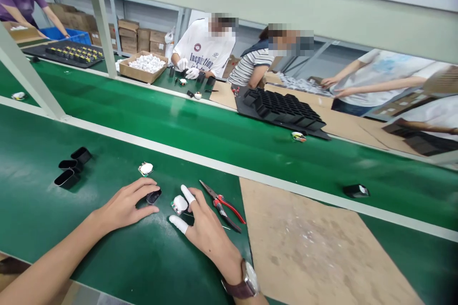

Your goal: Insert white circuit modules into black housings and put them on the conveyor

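Note:
My left hand [127, 202] curves its thumb and fingers around a small black plastic case [153, 196], whose open end faces up. To its right, my right hand [207, 228] has its thumb and index finger spread, both tips covered by white finger cots. Just beyond those fingertips is a small circuit board with a white top [179, 204]; no firm grip on it shows. Another white-topped circuit board [146, 168] lies behind my left hand. Long-nose pliers with red and black handles [222, 204] rest beside my right hand, jaws apart.
Several black cases [67, 178] stand at left. A cardboard sheet [307, 238] covers the bench at right. Across the green conveyor belt [200, 138], which carries boards and a black case [356, 191], people work near a box of white parts [146, 64] and stacked black cases [286, 107].

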Available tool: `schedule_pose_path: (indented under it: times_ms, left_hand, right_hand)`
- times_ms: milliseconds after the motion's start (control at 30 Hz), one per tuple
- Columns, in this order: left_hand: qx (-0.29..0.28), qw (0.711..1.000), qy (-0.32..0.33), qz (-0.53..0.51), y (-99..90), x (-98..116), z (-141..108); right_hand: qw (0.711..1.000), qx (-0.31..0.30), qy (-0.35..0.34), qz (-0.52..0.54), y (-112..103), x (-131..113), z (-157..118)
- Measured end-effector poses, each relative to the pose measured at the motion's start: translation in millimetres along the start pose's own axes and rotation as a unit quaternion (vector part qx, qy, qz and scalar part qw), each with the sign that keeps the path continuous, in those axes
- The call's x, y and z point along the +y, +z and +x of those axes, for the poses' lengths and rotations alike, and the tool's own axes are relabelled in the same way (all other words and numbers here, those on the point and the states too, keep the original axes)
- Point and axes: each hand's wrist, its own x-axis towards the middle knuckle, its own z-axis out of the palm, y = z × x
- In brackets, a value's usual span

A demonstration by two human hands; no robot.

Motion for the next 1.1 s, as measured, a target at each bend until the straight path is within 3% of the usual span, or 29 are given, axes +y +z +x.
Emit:
schedule_pose_path:
  times_ms: [200,400,533,733,833,1100]
  left_hand:
    - [-0.068,0.997,-0.039,0.000,-0.1,2,-1]
    - [-0.081,0.996,-0.040,0.002,0.5,1,-1]
    - [-0.075,0.996,-0.045,0.007,1.0,1,-1]
    - [-0.066,0.997,-0.045,0.008,1.5,2,0]
    - [-0.066,0.997,-0.050,0.002,2.5,0,-1]
    - [-0.035,0.999,-0.040,0.004,5.3,-5,-1]
  right_hand:
    - [0.997,-0.071,-0.028,0.015,-17,8,1]
    - [0.991,-0.121,0.060,0.006,-38,37,-4]
    - [0.991,-0.085,0.097,-0.045,-41,40,-4]
    - [0.979,0.008,0.078,-0.189,-37,46,0]
    - [0.976,0.040,0.081,-0.196,-40,55,1]
    - [0.994,-0.034,0.026,-0.098,-56,58,-5]
